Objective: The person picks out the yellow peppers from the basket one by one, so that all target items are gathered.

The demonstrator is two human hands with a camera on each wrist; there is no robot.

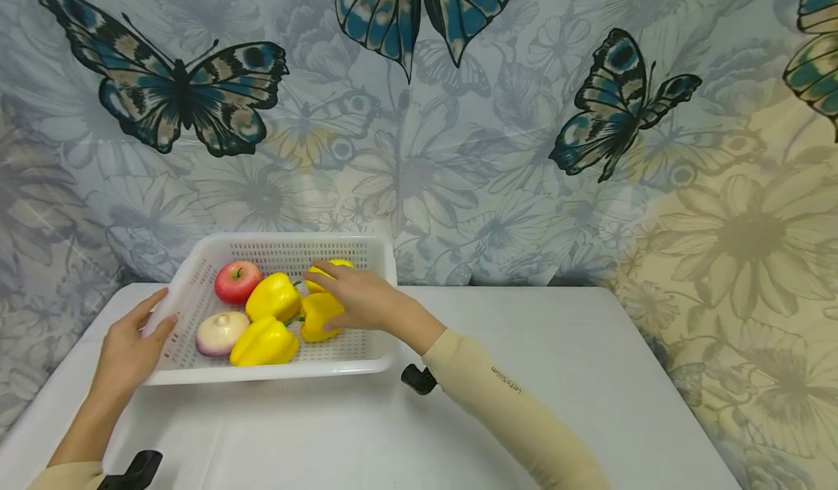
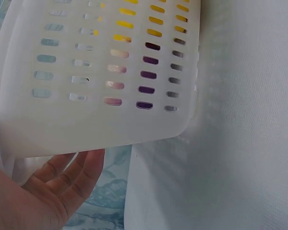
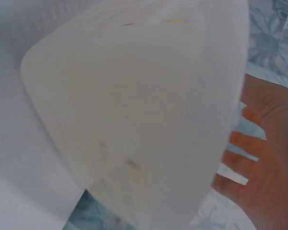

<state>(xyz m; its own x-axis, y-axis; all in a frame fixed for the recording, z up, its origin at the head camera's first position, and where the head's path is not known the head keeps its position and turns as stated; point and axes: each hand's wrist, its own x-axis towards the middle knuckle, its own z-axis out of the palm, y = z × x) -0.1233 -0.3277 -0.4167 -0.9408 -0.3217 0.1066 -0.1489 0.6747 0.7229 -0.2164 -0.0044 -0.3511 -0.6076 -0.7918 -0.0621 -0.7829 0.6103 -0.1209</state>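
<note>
A white plastic basket (image 1: 376,359) holds a red apple (image 1: 237,282), a purple-and-white onion (image 1: 221,332) and several yellow bell peppers (image 1: 265,342). At its left end, my left hand (image 1: 134,341) grips the rim, with fingers curled by the basket wall (image 2: 86,124) in the left wrist view. My right hand (image 1: 363,299) reaches over the right end, fingers spread above two bell peppers (image 1: 319,317) and partly covering them. In the right wrist view the basket's end wall (image 3: 120,96) hides the peppers, so contact with them is unclear.
The basket stands on a white-covered table (image 1: 524,359), toward its back left. Behind hangs a cloth (image 1: 419,163) printed with butterflies and flowers. Black wrist mounts (image 1: 419,379) show beside both forearms.
</note>
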